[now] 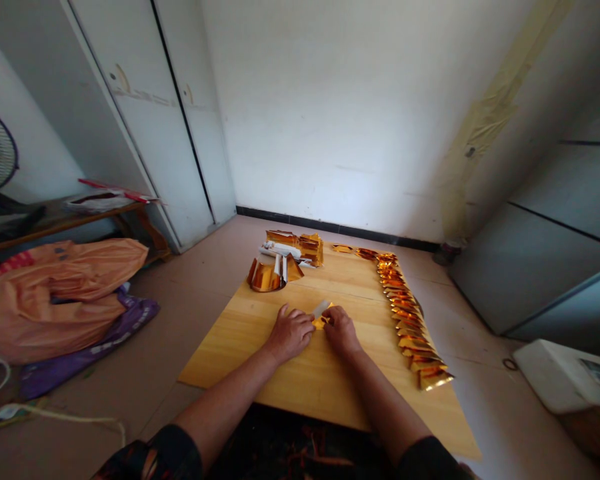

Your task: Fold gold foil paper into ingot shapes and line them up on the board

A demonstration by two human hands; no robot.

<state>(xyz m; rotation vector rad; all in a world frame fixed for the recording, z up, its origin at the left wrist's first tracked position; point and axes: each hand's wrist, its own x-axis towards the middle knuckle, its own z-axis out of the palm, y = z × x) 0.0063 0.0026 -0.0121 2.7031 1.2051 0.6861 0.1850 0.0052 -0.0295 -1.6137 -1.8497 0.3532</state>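
A small piece of gold foil paper point(321, 323), partly folded and with a pale side showing, lies between my hands on the wooden board. My left hand point(291, 333) presses its left edge to the board with fingers close together. On the other side, the bent fingers of my right hand point(341, 330) pinch the same piece, hiding part of it. Right of my hands runs a long row of folded gold foil pieces point(405, 310), overlapping one another. Curled gold foil sheets point(267, 275) sit at the board's far left.
The wooden board point(230, 347) rests low over a tiled floor. Orange and purple bags point(75, 293) lie on the left, near a pale cord point(70, 415). A grey cabinet point(145, 120) stands behind them. At right is a white box point(560, 373).
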